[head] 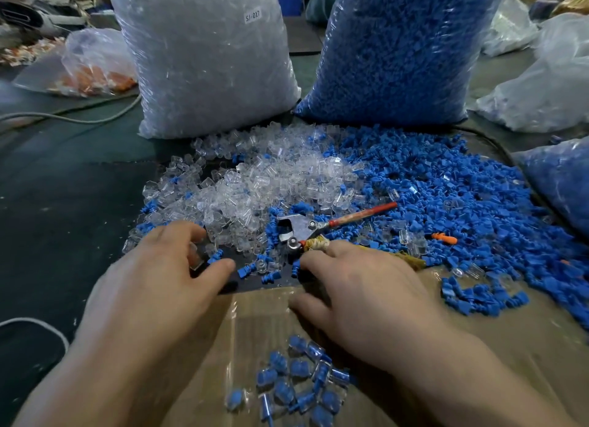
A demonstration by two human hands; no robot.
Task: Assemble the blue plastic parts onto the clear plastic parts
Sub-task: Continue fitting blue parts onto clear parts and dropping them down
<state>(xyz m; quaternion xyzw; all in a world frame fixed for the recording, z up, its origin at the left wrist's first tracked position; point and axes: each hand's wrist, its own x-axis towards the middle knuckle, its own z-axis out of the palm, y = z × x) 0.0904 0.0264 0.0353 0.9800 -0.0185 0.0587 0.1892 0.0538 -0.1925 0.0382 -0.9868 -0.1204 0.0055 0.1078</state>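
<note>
A heap of clear plastic parts (255, 184) lies on the dark table, with a spread of blue plastic parts (446, 197) to its right. My left hand (165, 276) pinches one clear part (195, 257) between fingers and thumb at the heap's near edge. My right hand (360, 296) reaches forward with its fingers spread, the index fingertip beside a loose blue part (294, 267); nothing shows in its grasp. Several assembled blue-in-clear pieces (296, 378) lie on the cardboard sheet (494, 324) between my forearms.
Metal pliers (298, 232) with a red handle lie just beyond my right fingers. A tall bag of clear parts (207, 59) and a tall bag of blue parts (398, 50) stand behind the heaps. Another blue bag (561, 178) sits at the right, and an orange-filled bag (95, 72) at the far left.
</note>
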